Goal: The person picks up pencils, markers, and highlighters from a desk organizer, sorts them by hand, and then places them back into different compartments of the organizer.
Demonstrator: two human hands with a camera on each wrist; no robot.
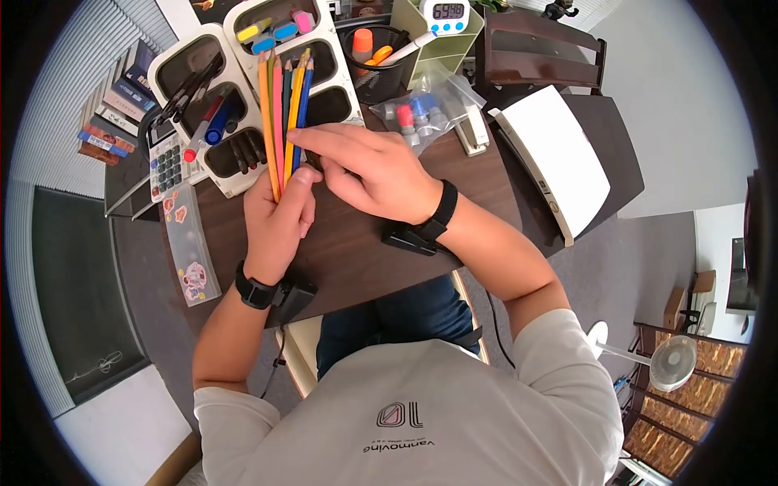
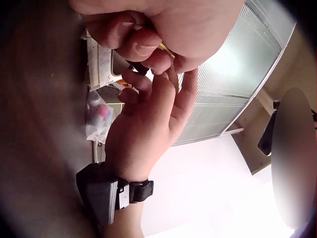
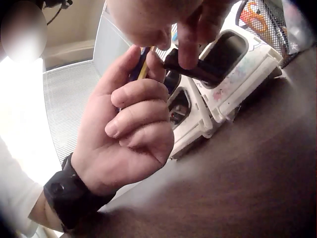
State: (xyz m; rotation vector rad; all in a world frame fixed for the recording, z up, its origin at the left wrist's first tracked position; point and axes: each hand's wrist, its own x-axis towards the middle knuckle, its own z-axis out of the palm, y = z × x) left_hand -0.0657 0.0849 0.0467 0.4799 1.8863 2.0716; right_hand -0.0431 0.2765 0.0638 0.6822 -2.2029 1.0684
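Pencils' place: the colored pencils (image 1: 278, 105) stand in a loose bundle at the upper left of the head view, above the dark tabletop (image 1: 356, 259), tips toward the top of the frame.
Pencils' look: long, slim and sharpened, in orange, olive, pink, dark green, yellow and blue; they fan out slightly at the tips and draw together toward the hands.
Left hand: the left hand (image 1: 274, 217) is wrapped round the lower part of the bundle, thumb across the front, fingers bent behind.
Right hand: the right hand (image 1: 374, 172) comes in from the right, index finger stretched out with its tip against the pencils, the fingers beneath it partly bent.
Behind the pencils: a white organizer (image 1: 232, 188) with dark compartments; scissors (image 1: 193, 87) lie at its left, a blue marker (image 1: 217, 125) lower down, and yellow, blue and pink highlighters (image 1: 285, 31) near the top.
Right of the organizer: a black mesh cup (image 1: 374, 81) holding an orange-capped item, and a clear bag (image 1: 423, 109) of small red- and blue-topped containers beside a white stapler (image 1: 472, 134).
Left edge of the table: a calculator (image 1: 170, 168) above a translucent, stickered case (image 1: 191, 247).
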